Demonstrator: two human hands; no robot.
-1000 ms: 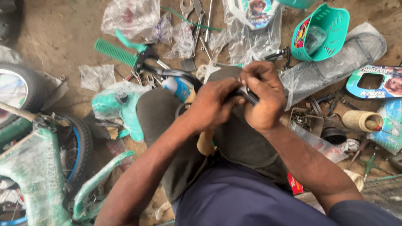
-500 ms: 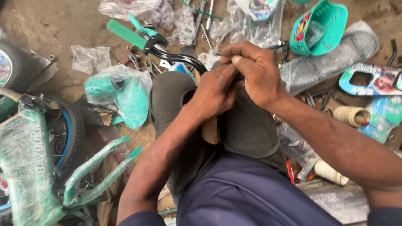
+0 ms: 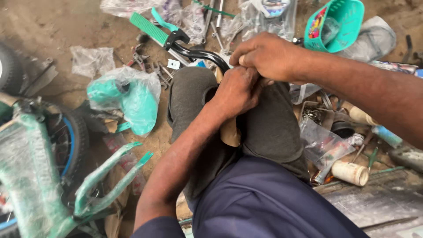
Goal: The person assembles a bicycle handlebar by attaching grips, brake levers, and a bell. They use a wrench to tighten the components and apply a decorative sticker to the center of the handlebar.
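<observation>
Your left hand [image 3: 238, 90] and right hand [image 3: 269, 55] both clenched tight around black handlebar [image 3: 200, 55], frame center-top, over your knees. Green grip [image 3: 147, 27] sticks out upper left.

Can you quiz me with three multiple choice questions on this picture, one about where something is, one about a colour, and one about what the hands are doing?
1. Where is the green basket?
A. top right on the ground
B. bottom left beside the tyre
C. on the person's lap

2. What colour is the grip on the handlebar?
A. red
B. green
C. yellow

3. How are the left hand and right hand placed?
A. far apart, both empty
B. one resting on the ground
C. close together, touching, at the black handlebar over the knees

Answers:
1 A, the basket lies near the upper right corner, among plastic bags.
2 B, the ribbed grip at the bar's far end is green.
3 C, the right hand sits on top of the left where the bar ends.
</observation>
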